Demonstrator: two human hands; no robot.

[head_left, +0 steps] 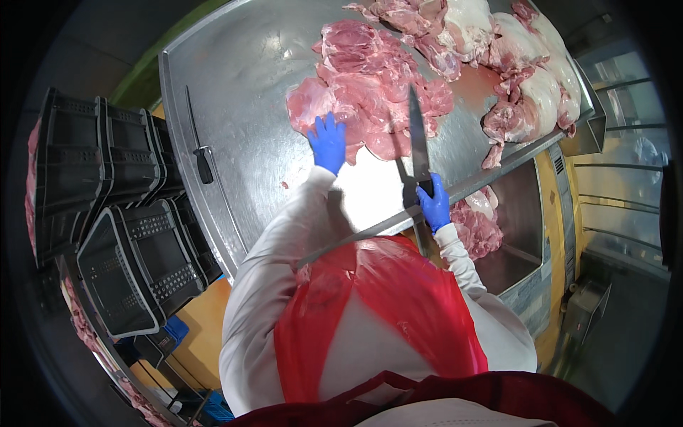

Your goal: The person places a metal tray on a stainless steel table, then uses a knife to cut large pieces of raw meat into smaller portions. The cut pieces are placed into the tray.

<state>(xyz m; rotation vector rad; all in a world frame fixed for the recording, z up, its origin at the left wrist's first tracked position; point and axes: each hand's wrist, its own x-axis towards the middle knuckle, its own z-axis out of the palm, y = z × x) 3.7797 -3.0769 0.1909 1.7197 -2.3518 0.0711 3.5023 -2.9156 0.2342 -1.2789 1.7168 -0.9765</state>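
My left hand (pixel 328 142), in a blue glove, lies flat with fingers spread on a big pink slab of raw meat (pixel 370 85) on the steel table (pixel 235 85). A long knife (pixel 417 135) is gripped by my right hand (pixel 433 203), also blue-gloved, at the table's near edge. Its blade points away from me and lies over the slab's right side. I wear white sleeves and a red apron.
More raw meat with white fat (pixel 526 78) is piled at the table's far right. A sharpening steel (pixel 199 153) lies on the table's left. Stacked black crates (pixel 121 213) stand to the left. A steel bin (pixel 519 213) with meat pieces (pixel 477 228) sits below the table's right edge.
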